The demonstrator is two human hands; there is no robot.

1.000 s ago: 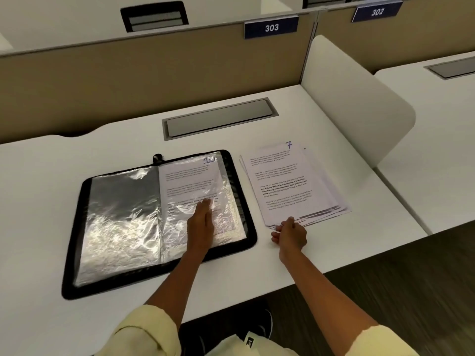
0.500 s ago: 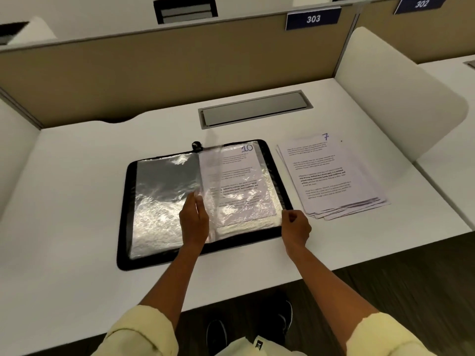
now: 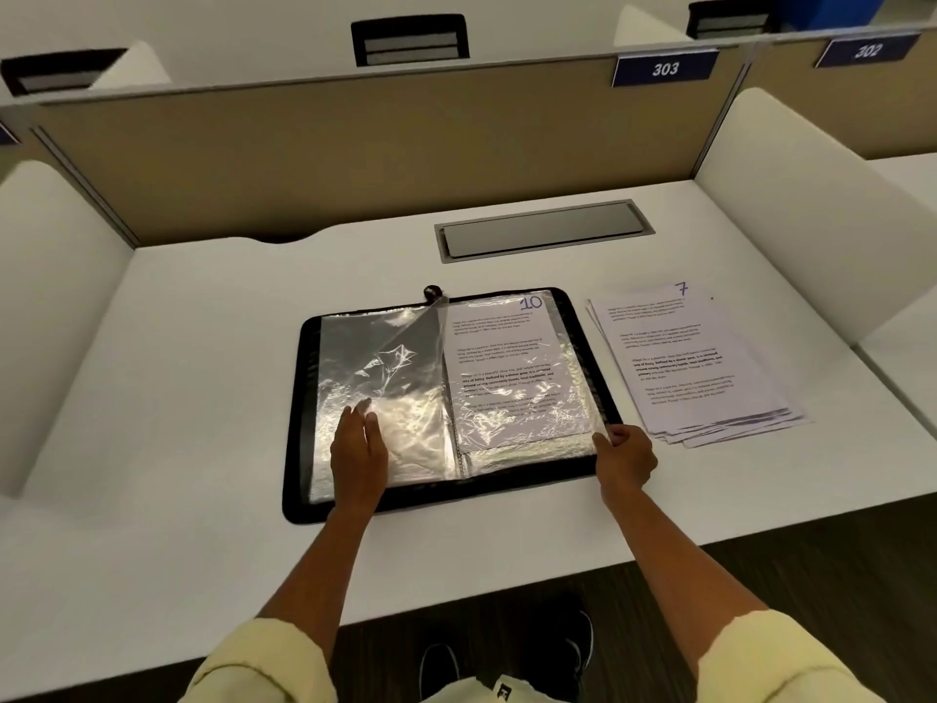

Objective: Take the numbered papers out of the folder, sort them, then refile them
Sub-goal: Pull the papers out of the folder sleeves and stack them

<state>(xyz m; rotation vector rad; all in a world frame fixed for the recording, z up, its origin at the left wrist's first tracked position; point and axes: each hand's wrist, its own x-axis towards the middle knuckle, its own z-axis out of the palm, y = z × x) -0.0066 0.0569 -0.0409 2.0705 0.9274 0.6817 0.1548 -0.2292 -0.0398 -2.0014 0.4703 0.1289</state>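
Observation:
A black zip folder point(image 3: 296, 423) lies open on the white desk, its clear plastic sleeves shining. The right-hand sleeve holds a printed paper marked 10 point(image 3: 502, 357). A clear empty sleeve point(image 3: 400, 357) lies turned over to the left side, and my left hand point(image 3: 357, 449) rests flat on it with straight fingers. My right hand point(image 3: 626, 456) pinches the lower right corner of the sleeve with paper 10, at the folder's edge. To the right of the folder lies a loose stack of papers point(image 3: 689, 362) with the sheet marked 7 on top.
A grey cable hatch point(image 3: 545, 229) is set into the desk point(image 3: 203, 347) behind the folder. White side dividers point(image 3: 811, 215) stand at both ends, a tan partition point(image 3: 355, 159) with label 303 closes the back. The desk's front edge runs just below my forearms.
My left hand has carried a clear sleeve from the right page over to the left side. My right hand left the paper stack and took the folder's lower right corner.

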